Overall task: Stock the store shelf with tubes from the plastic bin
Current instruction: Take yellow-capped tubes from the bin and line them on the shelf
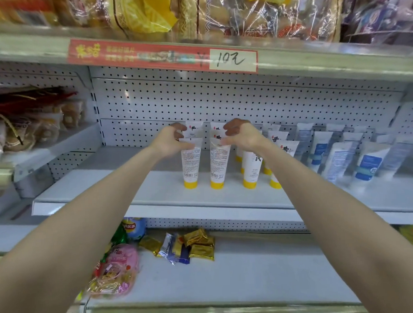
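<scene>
While my arms reach over the middle shelf (pixel 107 184), my left hand (pixel 171 141) pinches the crimped top of the left tube (pixel 191 164), thumb in front and fingers curled behind. My right hand (pixel 243 135) grips the top of the right tube (pixel 219 163) in the same manner. Both tubes are white, stand upright on their yellow caps near the shelf's front edge, and sit just beside each other without touching. Two rear tubes (pixel 195 129) of the same kind stand directly behind them, against the pegboard back panel (pixel 221 96). To the right, partly hidden by my right forearm, is a row of yellow-capped tubes (pixel 249 168); beyond it stand blue-and-white tubes (pixel 366 163). A red price label (pixel 233 60) marks the shelf above. Snack packets (pixel 200 244) lie on the shelf below.
</scene>
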Demonstrator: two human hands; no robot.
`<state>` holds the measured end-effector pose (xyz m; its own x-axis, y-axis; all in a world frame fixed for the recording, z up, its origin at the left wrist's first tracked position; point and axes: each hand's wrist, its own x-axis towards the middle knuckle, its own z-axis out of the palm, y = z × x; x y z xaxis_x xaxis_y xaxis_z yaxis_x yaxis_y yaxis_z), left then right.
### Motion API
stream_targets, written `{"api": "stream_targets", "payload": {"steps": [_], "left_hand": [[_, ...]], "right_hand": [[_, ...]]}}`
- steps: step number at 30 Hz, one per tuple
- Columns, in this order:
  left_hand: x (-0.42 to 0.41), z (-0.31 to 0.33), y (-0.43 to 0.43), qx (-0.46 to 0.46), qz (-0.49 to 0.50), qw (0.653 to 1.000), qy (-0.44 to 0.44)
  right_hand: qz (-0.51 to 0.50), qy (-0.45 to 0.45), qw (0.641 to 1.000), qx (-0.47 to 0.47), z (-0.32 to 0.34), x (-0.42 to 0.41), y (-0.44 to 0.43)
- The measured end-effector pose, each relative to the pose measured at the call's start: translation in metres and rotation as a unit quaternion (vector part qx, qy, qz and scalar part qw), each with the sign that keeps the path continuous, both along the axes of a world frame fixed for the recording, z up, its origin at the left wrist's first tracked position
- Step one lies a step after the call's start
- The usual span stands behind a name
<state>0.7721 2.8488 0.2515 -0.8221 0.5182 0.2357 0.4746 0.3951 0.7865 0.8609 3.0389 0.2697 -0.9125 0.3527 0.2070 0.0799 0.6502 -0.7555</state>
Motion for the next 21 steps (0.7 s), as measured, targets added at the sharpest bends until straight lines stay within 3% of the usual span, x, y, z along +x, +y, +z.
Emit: {"api": "stream_targets", "payload": {"steps": [7,15,21], "left_hand": [[0.032,0.03,-0.003,-0.042,0.003,0.997,0.062],[0.098,0.036,0.0,-0.112,-0.033,0.991,0.069],[0.144,0.004,0.009,-0.161,-0.049,0.985,0.042]], "right_hand": [[0.014,0.01,0.995,0.098,0.031,0.032,0.002],[0.053,-0.004,0.991,0.122,0.029,0.096,0.004],[0.076,-0.044,0.989,0.119,-0.003,0.137,0.013]]}}
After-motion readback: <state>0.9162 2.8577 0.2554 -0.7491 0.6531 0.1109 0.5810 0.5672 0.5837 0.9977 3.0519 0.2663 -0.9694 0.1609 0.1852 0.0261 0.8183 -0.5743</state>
